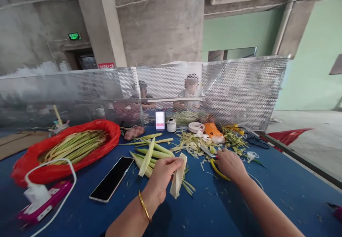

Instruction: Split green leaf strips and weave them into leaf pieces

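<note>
Between the thumb and fingers of my left hand (162, 174) is a pale, flat husk leaf (177, 180), held upright above the blue table. Green and yellowish husk leaves (149, 155) lie just behind that hand, partly covered by it. My right hand (231, 164) is closed low over the table at a tool with a silver blade (206, 150) and a bit of red at its base. The fingers hide most of this tool's handle, and I cannot tell its exact kind. A curved yellow handle (219, 170) lies right beside the fingers.
On the left are a red bag (112, 130) of long green stalks, a black phone (113, 178) and a purple power strip (44, 203) with a white cable. Husk scraps (189, 142), a tape roll (196, 127) and a white pot (171, 125) stand before a perforated metal screen (171, 80). People sit behind it.
</note>
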`<state>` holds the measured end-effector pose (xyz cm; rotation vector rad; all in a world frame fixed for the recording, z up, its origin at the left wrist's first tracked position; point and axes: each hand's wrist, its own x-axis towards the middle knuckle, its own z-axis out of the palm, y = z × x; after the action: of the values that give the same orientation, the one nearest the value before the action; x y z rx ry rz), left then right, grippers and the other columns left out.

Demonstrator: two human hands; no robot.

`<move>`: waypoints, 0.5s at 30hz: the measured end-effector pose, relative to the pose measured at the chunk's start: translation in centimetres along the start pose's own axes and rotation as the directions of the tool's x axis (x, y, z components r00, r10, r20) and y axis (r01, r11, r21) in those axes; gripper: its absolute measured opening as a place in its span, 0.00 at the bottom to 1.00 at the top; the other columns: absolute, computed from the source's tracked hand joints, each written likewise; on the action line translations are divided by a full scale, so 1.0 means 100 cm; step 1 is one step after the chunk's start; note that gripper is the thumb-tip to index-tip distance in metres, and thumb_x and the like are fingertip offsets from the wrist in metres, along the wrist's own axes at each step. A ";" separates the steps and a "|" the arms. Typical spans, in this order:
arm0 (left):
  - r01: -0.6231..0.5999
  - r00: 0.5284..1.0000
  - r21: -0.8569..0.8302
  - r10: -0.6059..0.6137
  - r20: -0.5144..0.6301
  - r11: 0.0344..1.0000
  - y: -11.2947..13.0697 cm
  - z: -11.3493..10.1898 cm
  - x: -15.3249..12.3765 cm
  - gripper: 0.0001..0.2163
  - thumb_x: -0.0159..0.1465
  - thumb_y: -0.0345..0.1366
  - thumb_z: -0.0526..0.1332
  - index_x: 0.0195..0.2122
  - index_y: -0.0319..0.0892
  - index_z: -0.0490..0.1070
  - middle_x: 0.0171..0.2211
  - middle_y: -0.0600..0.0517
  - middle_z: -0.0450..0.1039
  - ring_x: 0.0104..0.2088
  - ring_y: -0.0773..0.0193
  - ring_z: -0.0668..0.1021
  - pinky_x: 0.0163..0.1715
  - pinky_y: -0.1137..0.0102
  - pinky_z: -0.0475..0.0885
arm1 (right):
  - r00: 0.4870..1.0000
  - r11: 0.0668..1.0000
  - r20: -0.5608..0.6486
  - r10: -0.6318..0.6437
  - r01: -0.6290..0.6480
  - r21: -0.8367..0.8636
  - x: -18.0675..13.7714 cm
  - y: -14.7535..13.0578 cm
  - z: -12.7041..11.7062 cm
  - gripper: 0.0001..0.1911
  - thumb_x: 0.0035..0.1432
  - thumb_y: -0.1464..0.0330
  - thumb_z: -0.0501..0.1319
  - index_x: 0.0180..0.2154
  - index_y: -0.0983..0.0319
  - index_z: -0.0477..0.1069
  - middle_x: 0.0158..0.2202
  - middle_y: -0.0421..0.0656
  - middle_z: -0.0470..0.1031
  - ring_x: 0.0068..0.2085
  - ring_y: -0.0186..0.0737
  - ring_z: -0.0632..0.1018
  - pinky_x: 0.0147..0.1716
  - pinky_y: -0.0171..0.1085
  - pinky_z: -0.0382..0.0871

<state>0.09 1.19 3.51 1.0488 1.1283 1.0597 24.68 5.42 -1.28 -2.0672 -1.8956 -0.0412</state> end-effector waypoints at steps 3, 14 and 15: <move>-0.021 0.999 -0.013 0.021 -0.039 1.000 -0.013 -0.008 -0.003 0.12 0.47 0.42 0.70 0.27 0.37 0.79 0.19 0.53 0.71 0.20 0.71 0.68 0.22 0.75 0.61 | 0.998 0.997 -0.036 -0.051 0.053 0.058 -0.005 -0.020 -0.007 0.12 0.61 0.67 0.54 0.39 0.63 0.75 0.42 0.53 0.76 0.42 0.48 0.77 0.40 0.39 0.66; -0.018 1.000 -0.060 0.018 0.005 0.998 -0.025 -0.013 0.008 0.08 0.53 0.40 0.65 0.25 0.41 0.77 0.24 0.50 0.77 0.22 0.62 0.77 0.23 0.70 0.70 | 0.990 0.997 0.128 -0.066 0.072 -0.039 -0.022 -0.044 -0.018 0.11 0.60 0.63 0.53 0.39 0.61 0.71 0.38 0.47 0.76 0.38 0.45 0.76 0.35 0.37 0.64; -0.010 1.000 -0.057 0.009 -0.010 0.998 -0.024 -0.013 0.008 0.08 0.54 0.40 0.65 0.26 0.41 0.77 0.25 0.49 0.78 0.21 0.63 0.77 0.23 0.70 0.70 | 0.992 0.992 0.129 0.006 0.011 -0.128 -0.016 -0.031 -0.017 0.10 0.58 0.68 0.54 0.39 0.65 0.70 0.40 0.53 0.75 0.39 0.50 0.76 0.34 0.39 0.63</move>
<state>-0.89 1.72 0.90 1.0058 1.0953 1.0991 21.80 3.64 0.60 -2.2012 -2.0208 -0.0314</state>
